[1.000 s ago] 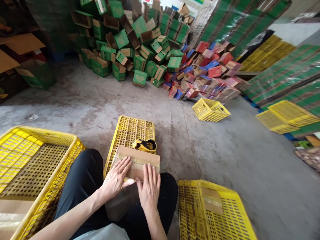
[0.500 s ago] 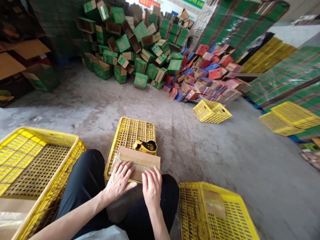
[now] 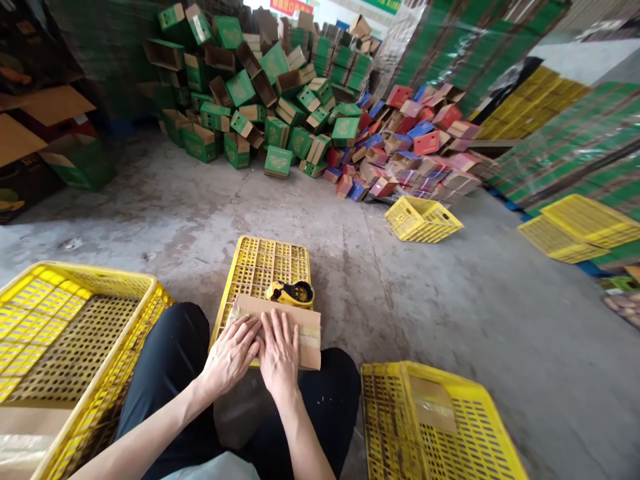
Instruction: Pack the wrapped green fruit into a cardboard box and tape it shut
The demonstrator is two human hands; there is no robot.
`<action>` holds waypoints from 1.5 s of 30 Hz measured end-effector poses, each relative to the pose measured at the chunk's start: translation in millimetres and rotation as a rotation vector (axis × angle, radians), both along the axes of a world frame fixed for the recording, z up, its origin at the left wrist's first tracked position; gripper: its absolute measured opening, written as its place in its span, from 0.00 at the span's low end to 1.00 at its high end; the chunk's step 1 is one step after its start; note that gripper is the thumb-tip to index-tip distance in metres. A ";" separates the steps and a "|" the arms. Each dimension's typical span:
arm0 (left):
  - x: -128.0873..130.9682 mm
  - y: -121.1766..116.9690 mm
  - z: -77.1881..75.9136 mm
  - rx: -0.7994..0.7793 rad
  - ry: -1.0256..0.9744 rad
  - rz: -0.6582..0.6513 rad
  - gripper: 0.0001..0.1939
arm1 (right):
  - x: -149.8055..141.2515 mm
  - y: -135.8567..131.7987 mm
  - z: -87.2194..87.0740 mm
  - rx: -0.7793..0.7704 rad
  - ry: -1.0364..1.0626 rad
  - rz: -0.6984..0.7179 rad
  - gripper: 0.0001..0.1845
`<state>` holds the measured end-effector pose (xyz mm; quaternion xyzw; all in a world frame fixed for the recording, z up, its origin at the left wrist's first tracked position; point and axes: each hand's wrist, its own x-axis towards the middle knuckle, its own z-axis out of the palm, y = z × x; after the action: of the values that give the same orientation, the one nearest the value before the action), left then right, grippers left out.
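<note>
A flat brown cardboard piece [image 3: 307,327] with a strip of clear tape along it lies on an upturned yellow plastic crate [image 3: 270,257] between my knees. My left hand [image 3: 231,350] rests on its left part, fingers stretched out. Close beside it, my right hand [image 3: 279,350] lies flat on the middle of the cardboard, its fingers spread a little. Both hands cover part of the tape strip. Just beyond the cardboard, a yellow and black tape dispenser [image 3: 290,293] sits on the crate, touched by neither hand.
A yellow crate [image 3: 150,293] with taped cardboard inside stands at my left; another yellow crate [image 3: 480,407] holding taped cardboard is at my right. Farther off are a yellow crate [image 3: 424,220], piled green boxes [image 3: 277,160], red and blue boxes [image 3: 427,143], and wrapped stacks.
My right hand has slid left along the cardboard from its right end to its middle, next to my left hand. My left hand has shifted slightly; the tape dispenser stays put.
</note>
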<state>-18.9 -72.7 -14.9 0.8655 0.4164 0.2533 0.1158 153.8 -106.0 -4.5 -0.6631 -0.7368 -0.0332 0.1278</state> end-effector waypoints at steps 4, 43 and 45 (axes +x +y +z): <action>-12.9 3.9 -0.4 0.053 0.107 0.080 0.32 | 31.0 -9.8 -3.9 0.041 -0.053 -0.115 0.36; -39.4 -25.6 -7.8 -0.063 -0.078 -0.003 0.40 | -44.3 -38.5 -10.9 0.058 0.058 0.140 0.34; -42.0 -25.9 -11.7 -0.063 -0.112 -0.006 0.38 | -62.6 -37.0 -10.3 0.054 0.097 0.155 0.34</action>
<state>-60.8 -98.6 -26.6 0.8470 0.4146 0.2878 0.1670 91.2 -143.0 -14.8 -0.6012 -0.7777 -0.0109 0.1833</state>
